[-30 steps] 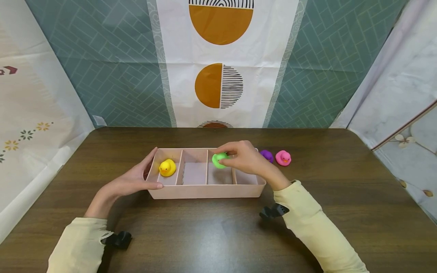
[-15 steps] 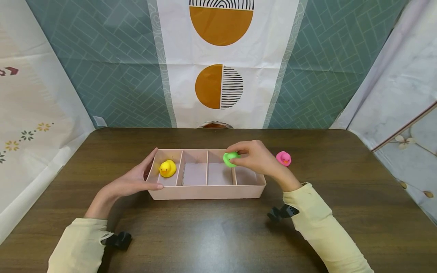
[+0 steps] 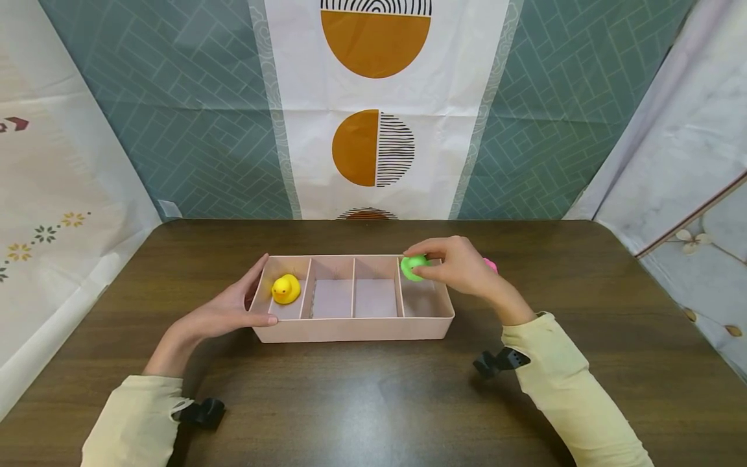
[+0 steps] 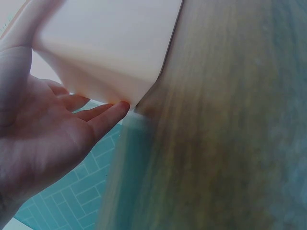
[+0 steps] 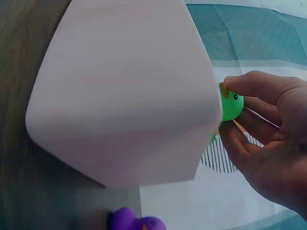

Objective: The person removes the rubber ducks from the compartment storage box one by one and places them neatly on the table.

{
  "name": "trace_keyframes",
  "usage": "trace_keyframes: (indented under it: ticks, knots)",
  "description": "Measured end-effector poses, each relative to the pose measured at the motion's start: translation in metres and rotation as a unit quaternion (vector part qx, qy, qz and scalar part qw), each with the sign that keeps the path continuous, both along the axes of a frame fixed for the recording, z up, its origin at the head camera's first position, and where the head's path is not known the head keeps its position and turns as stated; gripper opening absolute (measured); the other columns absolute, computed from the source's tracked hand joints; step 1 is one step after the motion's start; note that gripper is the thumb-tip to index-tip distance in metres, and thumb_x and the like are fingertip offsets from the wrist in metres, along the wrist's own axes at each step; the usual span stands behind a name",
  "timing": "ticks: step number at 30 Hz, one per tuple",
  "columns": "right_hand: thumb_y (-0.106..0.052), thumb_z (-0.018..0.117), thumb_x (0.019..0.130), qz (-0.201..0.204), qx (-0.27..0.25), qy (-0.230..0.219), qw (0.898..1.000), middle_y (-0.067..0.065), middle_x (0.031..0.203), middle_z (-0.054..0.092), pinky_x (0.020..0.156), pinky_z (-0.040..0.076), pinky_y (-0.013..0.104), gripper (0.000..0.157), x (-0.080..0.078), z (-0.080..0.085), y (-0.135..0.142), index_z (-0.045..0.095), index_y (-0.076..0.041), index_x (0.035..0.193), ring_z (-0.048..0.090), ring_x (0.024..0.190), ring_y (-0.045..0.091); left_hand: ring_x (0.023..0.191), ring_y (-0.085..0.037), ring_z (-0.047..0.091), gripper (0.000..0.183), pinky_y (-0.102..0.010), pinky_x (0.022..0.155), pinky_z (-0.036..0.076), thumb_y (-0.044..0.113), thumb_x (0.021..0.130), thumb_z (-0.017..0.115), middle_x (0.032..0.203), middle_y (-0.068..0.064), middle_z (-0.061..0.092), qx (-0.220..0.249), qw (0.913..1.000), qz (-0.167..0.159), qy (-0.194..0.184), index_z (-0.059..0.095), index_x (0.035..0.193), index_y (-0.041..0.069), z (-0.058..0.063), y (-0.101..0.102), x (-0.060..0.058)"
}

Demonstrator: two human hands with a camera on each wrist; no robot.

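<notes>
A pink divided box (image 3: 350, 329) stands on the table with a yellow rubber duck (image 3: 286, 288) in its leftmost compartment. My left hand (image 3: 227, 303) grips the box's left end, thumb along the front and fingers toward the back; in the left wrist view the fingertips (image 4: 123, 106) press its side wall. Over the rightmost compartment, near the back rim, my right hand (image 3: 456, 264) pinches a green rubber duck (image 3: 413, 267) between thumb and fingers. The right wrist view shows that duck's head (image 5: 233, 106) beyond the box edge, the rest of it hidden.
A pink duck (image 3: 491, 264) shows only partly behind my right hand on the table. The right wrist view has a purple duck (image 5: 136, 221) beside the box's right end. Patterned cloths (image 3: 525, 130) rise behind the table.
My right hand has carried the green duck rightward, from the third compartment to over the rightmost one. It now covers the purple duck in the head view. My left hand stays put.
</notes>
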State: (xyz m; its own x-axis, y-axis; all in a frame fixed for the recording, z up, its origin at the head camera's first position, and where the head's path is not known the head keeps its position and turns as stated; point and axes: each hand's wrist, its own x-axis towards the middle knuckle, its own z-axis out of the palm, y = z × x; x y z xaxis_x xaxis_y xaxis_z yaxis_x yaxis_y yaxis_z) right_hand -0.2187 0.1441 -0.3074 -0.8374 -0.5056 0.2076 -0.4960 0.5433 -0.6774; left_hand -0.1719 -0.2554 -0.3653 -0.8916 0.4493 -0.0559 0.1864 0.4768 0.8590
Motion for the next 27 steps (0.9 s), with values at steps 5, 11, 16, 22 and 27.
trace_keyframes:
  ticks: [5, 11, 16, 22, 27]
  knots:
    - [-0.007, 0.072, 0.085, -0.012, 0.002, -0.012, 1.000, 0.008, 0.102, 0.071, 0.078, 0.053, 0.035, 0.025, -0.003, -0.001, 0.011, 0.073, -0.003, 0.109, 0.062, 0.087, 0.022, 0.139, -0.048, 0.014, 0.116, -0.065, 0.106, 0.020, 0.028, 0.077, 0.077, 0.158, -0.025, -0.001, -0.002, 1.0000, 0.002, 0.002, -0.007, 0.154, 0.008, 0.000, 0.000, 0.000]
    - [-0.009, 0.072, 0.085, -0.036, 0.012, -0.019, 0.999, 0.011, 0.103, 0.070, 0.080, 0.054, 0.038, 0.026, -0.006, -0.001, 0.022, 0.072, -0.002, 0.110, 0.063, 0.090, 0.026, 0.139, -0.048, 0.015, 0.116, -0.065, 0.106, 0.021, 0.030, 0.077, 0.077, 0.158, -0.024, -0.001, -0.005, 1.0000, 0.003, 0.002, -0.007, 0.155, 0.009, -0.001, 0.000, 0.000]
    - [-0.008, 0.071, 0.085, -0.045, 0.015, -0.026, 0.999, 0.011, 0.105, 0.070, 0.080, 0.054, 0.039, 0.027, -0.007, 0.002, 0.031, 0.072, -0.003, 0.112, 0.066, 0.094, 0.027, 0.139, -0.048, 0.014, 0.116, -0.065, 0.106, 0.021, 0.030, 0.077, 0.077, 0.158, -0.024, -0.002, -0.007, 1.0000, 0.003, 0.003, -0.007, 0.155, 0.009, 0.001, 0.000, -0.001]
    - [-0.008, 0.071, 0.086, -0.060, 0.020, -0.034, 0.997, 0.012, 0.107, 0.069, 0.079, 0.053, 0.033, 0.029, -0.009, 0.005, 0.045, 0.071, -0.003, 0.114, 0.067, 0.097, 0.030, 0.139, -0.048, 0.014, 0.115, -0.065, 0.106, 0.021, 0.030, 0.078, 0.076, 0.158, -0.024, -0.002, -0.004, 1.0000, 0.000, 0.000, -0.008, 0.155, 0.009, 0.001, 0.000, -0.001]
    - [-0.013, 0.071, 0.087, -0.077, 0.037, -0.042, 0.995, 0.015, 0.112, 0.068, 0.086, 0.052, 0.042, 0.033, -0.013, 0.004, 0.059, 0.069, -0.003, 0.118, 0.063, 0.104, 0.033, 0.139, -0.048, 0.014, 0.115, -0.065, 0.106, 0.021, 0.030, 0.078, 0.076, 0.158, -0.024, -0.002, -0.003, 1.0000, 0.000, 0.001, -0.007, 0.155, 0.009, 0.000, -0.001, -0.001]
